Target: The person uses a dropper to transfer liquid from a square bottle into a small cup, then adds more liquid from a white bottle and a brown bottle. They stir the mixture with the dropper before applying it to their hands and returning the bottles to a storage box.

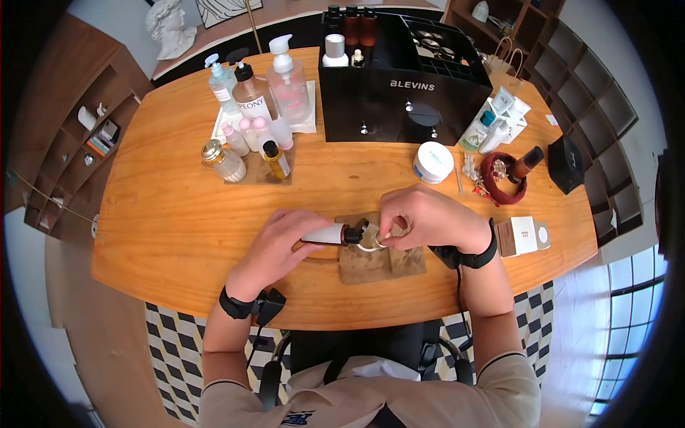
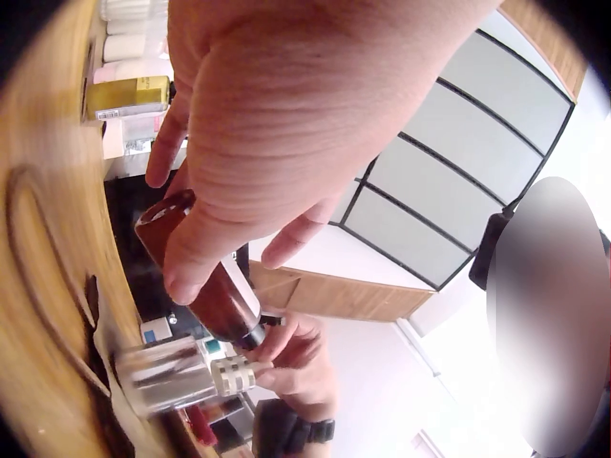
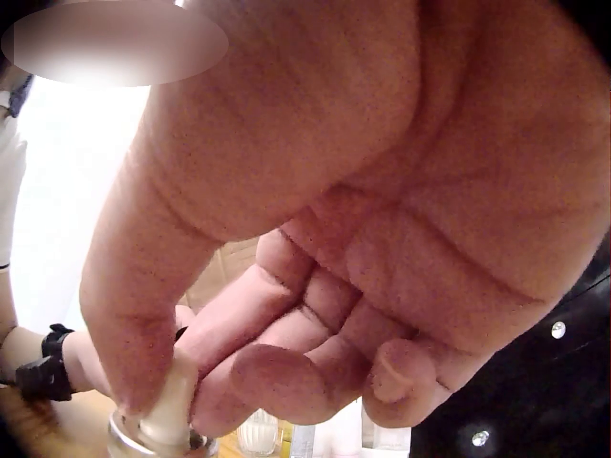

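Observation:
My left hand holds a brown bottle with a white label, tipped on its side, thumb along one side. Its black top points toward the right hand. The right hand pinches a small cream-coloured piece between thumb and forefinger. That piece is right at the top of a clear glass container, where a ribbed cream-and-metallic neck shows. The container stands on a brown cloth, largely covered by the right hand in the head view.
A black organizer stands at the back. Pump bottles and a gold-lidded jar are at back left. To the right are a white tub, a dark red bowl and a small box.

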Action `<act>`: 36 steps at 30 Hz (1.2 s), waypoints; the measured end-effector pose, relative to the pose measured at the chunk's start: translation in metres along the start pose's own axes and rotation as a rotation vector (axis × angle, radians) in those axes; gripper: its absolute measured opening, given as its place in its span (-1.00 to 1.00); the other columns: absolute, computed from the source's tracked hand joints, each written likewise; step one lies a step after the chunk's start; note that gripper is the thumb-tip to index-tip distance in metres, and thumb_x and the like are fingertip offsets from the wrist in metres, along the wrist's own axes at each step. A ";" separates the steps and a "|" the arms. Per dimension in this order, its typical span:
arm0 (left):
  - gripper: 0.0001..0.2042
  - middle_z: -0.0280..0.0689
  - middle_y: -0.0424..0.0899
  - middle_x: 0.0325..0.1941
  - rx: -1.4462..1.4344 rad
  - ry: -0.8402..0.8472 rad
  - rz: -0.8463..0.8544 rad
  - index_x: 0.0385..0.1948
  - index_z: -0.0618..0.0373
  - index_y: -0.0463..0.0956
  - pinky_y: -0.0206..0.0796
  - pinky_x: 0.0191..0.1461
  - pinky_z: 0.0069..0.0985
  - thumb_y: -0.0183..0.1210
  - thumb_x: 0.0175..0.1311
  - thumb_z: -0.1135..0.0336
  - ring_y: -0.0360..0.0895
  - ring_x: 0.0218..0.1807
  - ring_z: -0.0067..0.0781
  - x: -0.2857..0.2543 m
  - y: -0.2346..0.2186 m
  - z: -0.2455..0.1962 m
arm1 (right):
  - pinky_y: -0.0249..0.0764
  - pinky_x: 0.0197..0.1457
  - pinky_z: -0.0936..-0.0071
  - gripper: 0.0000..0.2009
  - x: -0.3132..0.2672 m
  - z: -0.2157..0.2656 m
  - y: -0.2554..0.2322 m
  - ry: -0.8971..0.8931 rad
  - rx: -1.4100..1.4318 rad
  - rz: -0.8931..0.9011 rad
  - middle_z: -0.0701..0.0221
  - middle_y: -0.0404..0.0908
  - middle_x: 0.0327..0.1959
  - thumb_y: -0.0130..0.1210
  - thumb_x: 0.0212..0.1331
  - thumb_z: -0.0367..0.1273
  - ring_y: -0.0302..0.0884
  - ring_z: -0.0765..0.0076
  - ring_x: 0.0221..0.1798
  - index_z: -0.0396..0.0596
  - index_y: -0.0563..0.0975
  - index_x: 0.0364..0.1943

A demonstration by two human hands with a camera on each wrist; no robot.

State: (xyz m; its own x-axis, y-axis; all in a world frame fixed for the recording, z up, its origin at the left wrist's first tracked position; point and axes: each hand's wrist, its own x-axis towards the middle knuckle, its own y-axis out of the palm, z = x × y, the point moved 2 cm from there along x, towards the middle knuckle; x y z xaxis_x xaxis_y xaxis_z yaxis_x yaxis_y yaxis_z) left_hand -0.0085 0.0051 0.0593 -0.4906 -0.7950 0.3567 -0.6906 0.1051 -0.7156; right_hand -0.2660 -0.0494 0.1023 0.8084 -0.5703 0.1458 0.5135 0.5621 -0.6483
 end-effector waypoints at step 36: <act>-0.65 -0.16 0.66 0.00 -0.033 -0.028 -0.079 -0.16 0.16 0.62 0.48 0.09 -0.36 0.41 -0.03 0.64 0.61 0.03 -0.13 -0.004 0.004 0.008 | 0.49 -0.34 0.41 -0.90 0.000 -0.001 0.000 -0.009 -0.080 -0.100 0.34 0.61 -0.48 0.31 -0.08 -0.53 0.59 0.28 -0.43 -0.16 0.61 -0.46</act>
State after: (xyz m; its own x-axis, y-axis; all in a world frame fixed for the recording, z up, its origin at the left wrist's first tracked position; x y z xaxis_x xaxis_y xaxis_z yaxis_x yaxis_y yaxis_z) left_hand -0.0049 0.0034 0.0503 -0.4197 -0.8177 0.3939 -0.7436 0.0609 -0.6658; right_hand -0.2665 -0.0502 0.1016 0.7569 -0.6157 0.2192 0.5675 0.4528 -0.6877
